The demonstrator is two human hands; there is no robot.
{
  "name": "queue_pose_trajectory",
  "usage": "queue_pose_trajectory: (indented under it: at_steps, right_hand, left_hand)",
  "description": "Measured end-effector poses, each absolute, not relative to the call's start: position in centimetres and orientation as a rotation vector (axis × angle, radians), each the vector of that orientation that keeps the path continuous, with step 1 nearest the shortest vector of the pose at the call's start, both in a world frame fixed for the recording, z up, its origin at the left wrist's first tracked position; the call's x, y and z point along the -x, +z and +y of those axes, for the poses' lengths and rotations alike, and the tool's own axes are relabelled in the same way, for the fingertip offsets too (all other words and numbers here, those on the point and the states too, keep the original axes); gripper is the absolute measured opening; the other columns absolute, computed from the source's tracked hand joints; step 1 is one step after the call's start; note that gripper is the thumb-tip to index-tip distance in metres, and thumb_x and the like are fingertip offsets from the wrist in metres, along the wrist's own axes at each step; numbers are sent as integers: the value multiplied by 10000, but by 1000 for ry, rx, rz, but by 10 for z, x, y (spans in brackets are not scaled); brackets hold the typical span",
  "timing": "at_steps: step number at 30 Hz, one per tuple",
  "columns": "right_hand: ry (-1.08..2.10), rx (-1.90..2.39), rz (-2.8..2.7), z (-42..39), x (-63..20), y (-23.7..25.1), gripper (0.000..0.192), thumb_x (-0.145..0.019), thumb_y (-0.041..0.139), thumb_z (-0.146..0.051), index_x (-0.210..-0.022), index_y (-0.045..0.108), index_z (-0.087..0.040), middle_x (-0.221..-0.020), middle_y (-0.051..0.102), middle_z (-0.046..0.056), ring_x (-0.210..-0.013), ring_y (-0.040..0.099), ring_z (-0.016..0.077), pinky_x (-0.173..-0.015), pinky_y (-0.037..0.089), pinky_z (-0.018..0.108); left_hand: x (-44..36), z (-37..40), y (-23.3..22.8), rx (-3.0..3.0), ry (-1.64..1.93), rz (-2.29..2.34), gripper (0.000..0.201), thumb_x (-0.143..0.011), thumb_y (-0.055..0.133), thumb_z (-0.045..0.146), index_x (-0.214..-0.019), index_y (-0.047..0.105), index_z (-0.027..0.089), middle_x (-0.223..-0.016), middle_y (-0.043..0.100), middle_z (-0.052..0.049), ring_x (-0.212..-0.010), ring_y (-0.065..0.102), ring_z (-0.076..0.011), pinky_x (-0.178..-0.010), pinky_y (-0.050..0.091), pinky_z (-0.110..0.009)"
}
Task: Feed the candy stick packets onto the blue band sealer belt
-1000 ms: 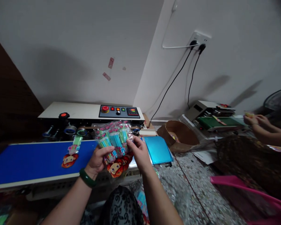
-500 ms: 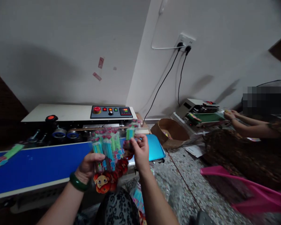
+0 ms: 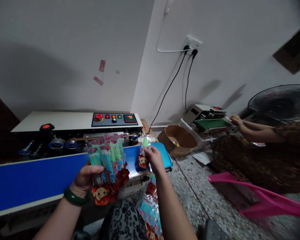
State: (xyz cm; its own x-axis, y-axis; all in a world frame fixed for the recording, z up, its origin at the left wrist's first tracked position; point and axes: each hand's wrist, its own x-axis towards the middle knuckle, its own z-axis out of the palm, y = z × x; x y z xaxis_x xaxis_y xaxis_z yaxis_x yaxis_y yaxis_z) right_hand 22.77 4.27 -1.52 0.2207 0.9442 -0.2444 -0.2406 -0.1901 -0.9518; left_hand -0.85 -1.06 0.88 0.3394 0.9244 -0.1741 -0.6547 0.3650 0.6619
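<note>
My left hand, with a green bangle at the wrist, grips a fanned bundle of clear toy packets holding green and blue sticks and orange cartoon heads. My right hand pinches a single packet of the same kind, held low over the right end of the blue conveyor belt, apart from the bundle. Behind the belt stands the white sealing machine with its control panel.
More packets lie by my lap. A blue plate ends the belt. A cardboard box sits on the speckled floor, a pink plastic piece at right. Another person's hands work at a second sealer near a fan.
My right hand has drawn one packet off the bundle and lowered it to the belt's right end. The earlier packet on the belt rode left out of sight. My view turned right.
</note>
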Motion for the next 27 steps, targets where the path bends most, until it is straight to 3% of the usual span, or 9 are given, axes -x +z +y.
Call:
queue_pose_trajectory:
  at_steps: [5, 9, 12, 14, 16, 22, 27]
  right_hand:
    - [1452, 1456, -782, 65, -235, -34, 220, -512, 683, -227, -659, 540, -148, -527, 591, 3, -465, 553, 132, -496, 444, 263]
    - [1418, 1465, -834, 76, -225, -28, 203, -512, 705, -225, -622, 561, -134, -502, 567, -5, -442, 512, 101, -456, 404, 221]
    - [1367, 1343, -906, 65, -211, -10, 256, -608, 666, -333, -783, 592, -162, -667, 624, 3, -588, 566, 103, -533, 434, 203]
    - [1468, 1126, -1046, 49, -197, 5, 318, -669, 615, -386, -919, 595, -191, -846, 644, 25, -744, 592, 127, -622, 464, 224]
    - [1563, 952, -1164, 34, -182, 16, 342, -659, 634, -364, -960, 597, -206, -892, 644, 20, -779, 593, 139, -638, 473, 234]
    - [1369, 1070, -970, 28, -179, 9, 250, -590, 679, -289, -792, 599, -165, -661, 647, -9, -578, 593, 129, -551, 472, 235]
    - [1272, 1357, -760, 51, -222, -16, 229, -551, 645, -244, -738, 532, -175, -571, 617, -21, -490, 578, 129, -501, 458, 239]
  left_hand:
    - [14, -12, 8, -526, 1131, 571, 508, -523, 644, 111, -1030, 622, 140, -746, 709, -69, -675, 655, -293, -660, 541, -399]
    - [14, -12, 9, -523, 1113, 583, 512, -518, 643, 115, -1027, 624, 171, -791, 709, -63, -738, 650, -303, -652, 543, -380]
    - [12, -12, 10, -530, 1129, 555, 511, -530, 624, 102, -1037, 620, 171, -806, 708, -65, -823, 632, -314, -717, 524, -399]
    - [9, -12, 10, -530, 1095, 514, 518, -533, 614, 101, -1048, 613, 146, -823, 705, -78, -835, 626, -322, -736, 515, -417]
    - [5, -13, 10, -536, 1042, 455, 517, -538, 605, 101, -1055, 607, 119, -857, 698, -99, -841, 622, -330, -746, 508, -434]
    - [3, -14, 10, -546, 1047, 465, 416, -541, 607, 88, -955, 649, 96, -825, 699, -120, -752, 643, -321, -672, 532, -425]
    - [16, -11, 7, -471, 1108, 680, 189, -501, 635, 88, -679, 694, 115, -644, 698, -79, -519, 642, -249, -469, 537, -320]
